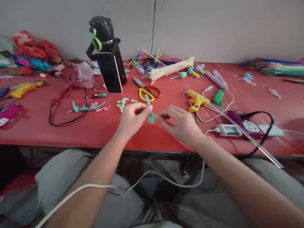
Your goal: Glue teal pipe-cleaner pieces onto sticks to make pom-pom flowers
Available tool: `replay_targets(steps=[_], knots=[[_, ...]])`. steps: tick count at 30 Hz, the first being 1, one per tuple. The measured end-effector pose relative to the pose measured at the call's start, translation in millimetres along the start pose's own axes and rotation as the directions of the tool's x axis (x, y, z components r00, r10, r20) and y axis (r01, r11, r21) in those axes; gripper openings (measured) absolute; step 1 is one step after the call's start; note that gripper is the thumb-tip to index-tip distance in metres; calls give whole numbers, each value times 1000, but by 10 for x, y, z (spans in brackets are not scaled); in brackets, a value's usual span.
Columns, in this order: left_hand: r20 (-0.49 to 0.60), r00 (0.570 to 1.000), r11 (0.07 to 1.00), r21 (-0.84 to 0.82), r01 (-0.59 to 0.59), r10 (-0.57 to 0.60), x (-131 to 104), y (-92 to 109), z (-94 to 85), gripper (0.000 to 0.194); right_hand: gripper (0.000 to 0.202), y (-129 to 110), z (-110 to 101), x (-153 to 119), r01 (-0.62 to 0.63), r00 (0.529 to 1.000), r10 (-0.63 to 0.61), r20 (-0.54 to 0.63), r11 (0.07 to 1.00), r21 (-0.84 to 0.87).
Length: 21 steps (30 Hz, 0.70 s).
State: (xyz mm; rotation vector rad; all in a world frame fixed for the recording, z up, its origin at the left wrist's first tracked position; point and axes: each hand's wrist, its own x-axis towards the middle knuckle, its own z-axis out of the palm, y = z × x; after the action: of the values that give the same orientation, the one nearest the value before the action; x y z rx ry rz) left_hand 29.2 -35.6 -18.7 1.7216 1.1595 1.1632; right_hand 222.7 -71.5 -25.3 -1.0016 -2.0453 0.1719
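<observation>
Left hand (132, 119) pinches stem (147, 100); right hand (182, 123) grip unclear; pom-pom (152, 119) between them. Likely shaping; next needs steady left hold.

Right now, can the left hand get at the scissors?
Probably yes: the scissors lie just beyond the left hand, handles toward it, with nothing seen lying on them. But its fingers pinch the green piece, so it would likely need freeing first.
</observation>
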Motion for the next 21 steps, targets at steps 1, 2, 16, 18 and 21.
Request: replay_targets(steps=[1, 2, 16, 18, 21], knots=[[-1, 1000, 1000, -2, -1, 1, 1, 1, 0, 26, 9, -2, 9, -2, 1, 1000, -1, 3, 1000, -5], [-3, 1000, 1000, -3, -1, 1, 1, 0, -1, 26, 10, -3, 18, -4, 2, 1000, -2, 5, 1000, -7], [-42, 996, 995, -52, 81, -83, -11, 0, 42, 28, 18, -12, 40, -21, 146, 987, -129, 96, 970, -196], [-37, 994, 992, -77, 97, -100, -8, -16, 53, 28, 21, -22, 36, -23, 150, 985, -127, 116, 965, -215], [-51, 991, 987, -103, 121, -126, -9, -42, 72, 26, 25, -45, 40, -21, 154, 983, -124, 136, 957, -244]])
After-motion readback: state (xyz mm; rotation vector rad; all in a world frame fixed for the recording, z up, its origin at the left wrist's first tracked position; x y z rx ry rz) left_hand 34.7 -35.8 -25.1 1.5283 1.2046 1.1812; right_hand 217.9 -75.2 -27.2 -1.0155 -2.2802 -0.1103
